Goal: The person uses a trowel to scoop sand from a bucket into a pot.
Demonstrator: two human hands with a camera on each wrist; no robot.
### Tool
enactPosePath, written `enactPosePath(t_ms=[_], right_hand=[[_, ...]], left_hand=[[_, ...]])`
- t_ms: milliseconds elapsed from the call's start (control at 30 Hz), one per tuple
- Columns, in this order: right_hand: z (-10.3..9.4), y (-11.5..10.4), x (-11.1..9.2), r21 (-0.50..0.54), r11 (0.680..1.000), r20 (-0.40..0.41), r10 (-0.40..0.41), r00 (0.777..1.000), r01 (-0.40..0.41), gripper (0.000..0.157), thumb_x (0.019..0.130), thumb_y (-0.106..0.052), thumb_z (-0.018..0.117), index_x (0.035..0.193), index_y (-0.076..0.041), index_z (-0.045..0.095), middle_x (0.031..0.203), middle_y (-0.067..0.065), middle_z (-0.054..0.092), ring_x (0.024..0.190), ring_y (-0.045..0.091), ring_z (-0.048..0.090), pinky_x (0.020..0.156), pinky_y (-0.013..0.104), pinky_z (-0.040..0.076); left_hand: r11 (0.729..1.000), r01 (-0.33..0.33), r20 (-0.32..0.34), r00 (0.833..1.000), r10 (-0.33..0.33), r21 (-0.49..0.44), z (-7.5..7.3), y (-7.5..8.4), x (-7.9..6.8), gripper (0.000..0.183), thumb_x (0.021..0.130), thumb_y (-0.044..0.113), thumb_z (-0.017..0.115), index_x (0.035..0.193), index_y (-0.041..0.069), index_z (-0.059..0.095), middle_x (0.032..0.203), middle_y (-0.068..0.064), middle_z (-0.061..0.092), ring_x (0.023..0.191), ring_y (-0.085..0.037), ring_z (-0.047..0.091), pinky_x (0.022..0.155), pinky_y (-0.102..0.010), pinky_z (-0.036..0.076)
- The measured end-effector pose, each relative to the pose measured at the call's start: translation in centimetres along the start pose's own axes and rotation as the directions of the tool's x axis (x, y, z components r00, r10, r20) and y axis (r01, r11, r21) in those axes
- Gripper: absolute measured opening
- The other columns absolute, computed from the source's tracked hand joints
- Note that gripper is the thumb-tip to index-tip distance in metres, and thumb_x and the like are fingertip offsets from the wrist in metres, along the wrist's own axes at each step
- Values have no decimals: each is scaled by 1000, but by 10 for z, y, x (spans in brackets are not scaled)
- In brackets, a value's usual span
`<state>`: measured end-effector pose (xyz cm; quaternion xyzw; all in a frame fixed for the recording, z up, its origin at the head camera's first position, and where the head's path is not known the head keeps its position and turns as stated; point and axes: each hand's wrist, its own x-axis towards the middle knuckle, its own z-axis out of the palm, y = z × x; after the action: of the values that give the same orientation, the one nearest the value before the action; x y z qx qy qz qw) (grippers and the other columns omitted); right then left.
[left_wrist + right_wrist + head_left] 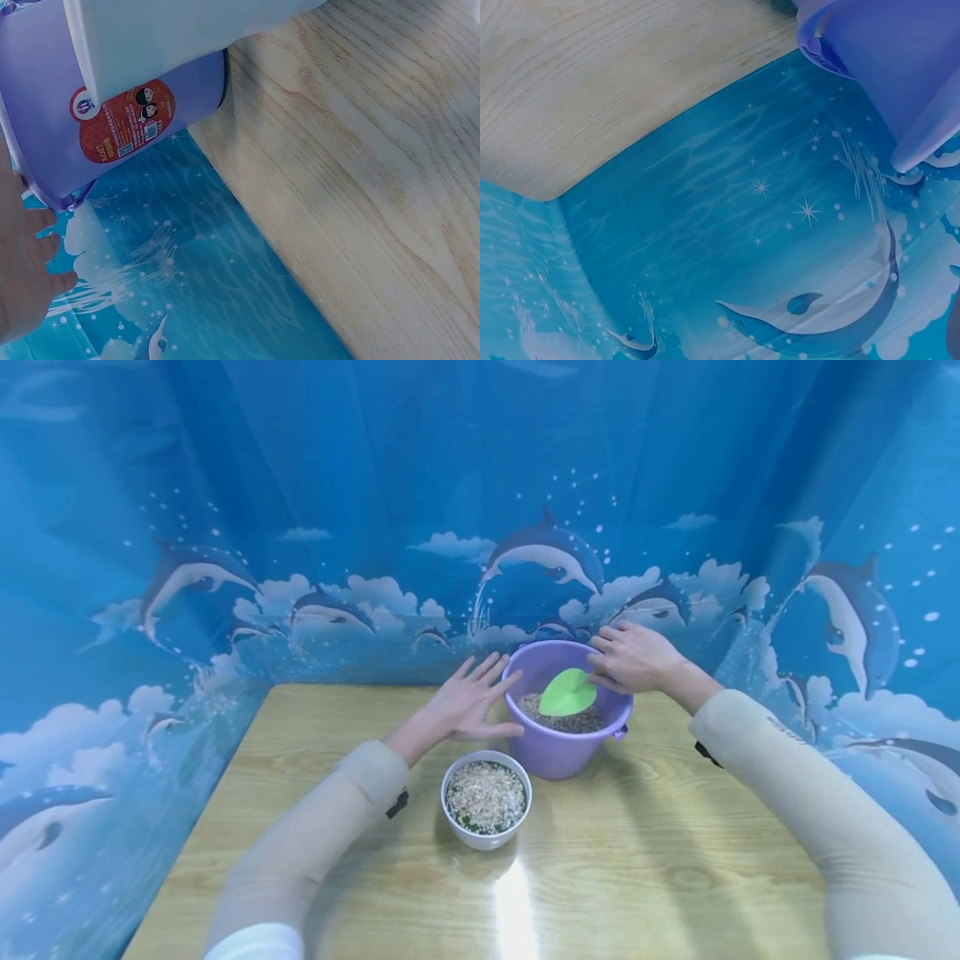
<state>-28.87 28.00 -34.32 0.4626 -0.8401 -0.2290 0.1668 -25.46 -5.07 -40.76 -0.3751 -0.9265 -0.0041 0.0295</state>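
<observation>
In the head view my right hand (637,660) pinches the handle end of a green, leaf-shaped scoop (567,693), mostly hiding that handle. The scoop's blade is over the mouth of a purple bucket (555,756), above grainy, grey-brown gravel (581,721) inside. At the bucket's left rim, my left hand (468,703) has its fingers straight and spread, holding nothing. Just in front of the bucket stands a white bowl (483,841) filled with pale grains and some green showing. The left wrist view has the left hand (22,277) by the bucket's rim.
A wooden table (637,877) bears the bucket and bowl. Blue dolphin-print sheeting (375,468) rises behind the table and along both sides. A red sticker (124,124) marks the bucket's side.
</observation>
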Motion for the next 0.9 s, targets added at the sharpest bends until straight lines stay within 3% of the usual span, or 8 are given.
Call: enactPosePath(t_ms=[500, 900], right_hand=[[18, -7, 13, -33, 998, 69, -45, 997, 47, 36, 101, -50, 65, 96, -16, 71, 97, 7, 71, 89, 25, 61, 74, 40, 54], [25, -10, 21, -39, 998, 88, -47, 995, 50, 34, 101, -49, 66, 99, -16, 72, 95, 6, 67, 90, 25, 61, 74, 40, 54]], left_hand=[[997, 15, 15, 1000, -16, 70, 0, 0, 15, 98, 96, 83, 38, 170, 20, 23, 179, -17, 14, 167, -36, 15, 135, -62, 18], [996, 21, 40, 999, -25, 85, -2, 2, 19, 97, 97, 83, 37, 170, 21, 22, 179, -17, 11, 167, -35, 13, 136, -61, 16]])
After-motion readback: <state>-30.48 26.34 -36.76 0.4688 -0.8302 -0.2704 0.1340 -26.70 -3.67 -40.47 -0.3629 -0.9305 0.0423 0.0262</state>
